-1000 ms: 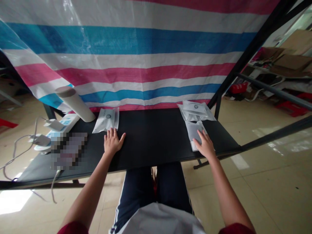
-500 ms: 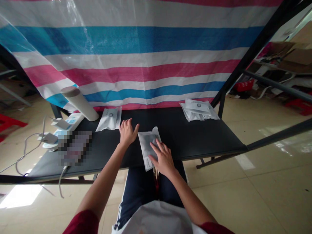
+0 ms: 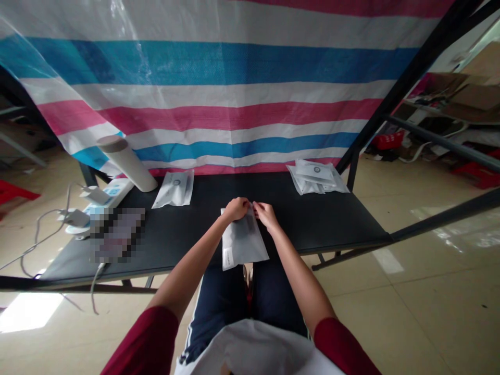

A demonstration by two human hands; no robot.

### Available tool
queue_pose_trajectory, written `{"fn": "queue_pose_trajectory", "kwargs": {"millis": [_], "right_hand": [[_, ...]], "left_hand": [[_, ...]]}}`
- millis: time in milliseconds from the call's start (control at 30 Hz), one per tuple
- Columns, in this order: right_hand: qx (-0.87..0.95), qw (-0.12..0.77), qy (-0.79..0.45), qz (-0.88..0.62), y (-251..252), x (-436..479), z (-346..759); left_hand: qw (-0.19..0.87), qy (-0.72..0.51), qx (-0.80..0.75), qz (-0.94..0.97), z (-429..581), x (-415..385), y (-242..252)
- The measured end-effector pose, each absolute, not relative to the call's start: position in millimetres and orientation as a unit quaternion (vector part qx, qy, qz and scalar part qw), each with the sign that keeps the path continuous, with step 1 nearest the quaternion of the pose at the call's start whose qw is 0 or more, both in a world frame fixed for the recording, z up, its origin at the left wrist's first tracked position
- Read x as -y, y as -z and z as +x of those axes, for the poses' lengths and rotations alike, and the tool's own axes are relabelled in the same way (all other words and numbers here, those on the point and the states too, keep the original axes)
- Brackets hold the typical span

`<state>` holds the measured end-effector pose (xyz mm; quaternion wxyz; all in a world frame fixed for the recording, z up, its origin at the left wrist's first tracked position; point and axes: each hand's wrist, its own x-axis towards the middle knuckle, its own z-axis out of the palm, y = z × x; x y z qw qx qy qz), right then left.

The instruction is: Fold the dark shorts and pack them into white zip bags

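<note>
A frosted plastic pouch [image 3: 244, 243] with a small white label at its lower left lies near the front edge of the black table [image 3: 320, 224]. My left hand [image 3: 237, 208] pinches the pouch's top edge. Close beside it, my right hand [image 3: 264, 212] has its fingers closed on the top right corner of the same pouch. Another white pouch [image 3: 174, 188] with a round mark rests at the back left. Several similar pouches [image 3: 317, 174] are piled at the back right.
On the left stand a pale bottle [image 3: 128, 164] and a power strip [image 3: 113, 198] with plugs and cables, near a blurred-out phone [image 3: 119, 234]. A striped sheet [image 3: 234, 114] hangs behind the table, with dark metal frame bars at both sides.
My left hand has moved right onto the pouch's top edge. My right hand has shifted up from the pouch's middle to its top corner. The pouch's lower part now spreads further right.
</note>
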<state>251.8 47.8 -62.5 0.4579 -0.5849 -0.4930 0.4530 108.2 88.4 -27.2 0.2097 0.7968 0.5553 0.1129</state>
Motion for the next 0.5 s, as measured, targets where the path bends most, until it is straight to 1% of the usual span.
{"fn": "queue_pose_trajectory", "kwargs": {"millis": [100, 233, 333, 500], "right_hand": [[0.503, 0.455, -0.447, -0.584, 59, -59, 251], [0.504, 0.431, -0.433, -0.610, 52, -46, 250], [0.501, 0.406, -0.455, -0.614, 57, -14, 253], [0.478, 0.395, -0.520, -0.587, 75, 71, 256]], "left_hand": [[0.207, -0.132, -0.541, 0.805, 107, -86, 28], [0.201, -0.146, -0.550, 0.797, 103, -87, 28], [0.192, -0.155, -0.571, 0.783, 96, -92, 27], [0.203, -0.147, -0.568, 0.784, 90, -99, 27]]}}
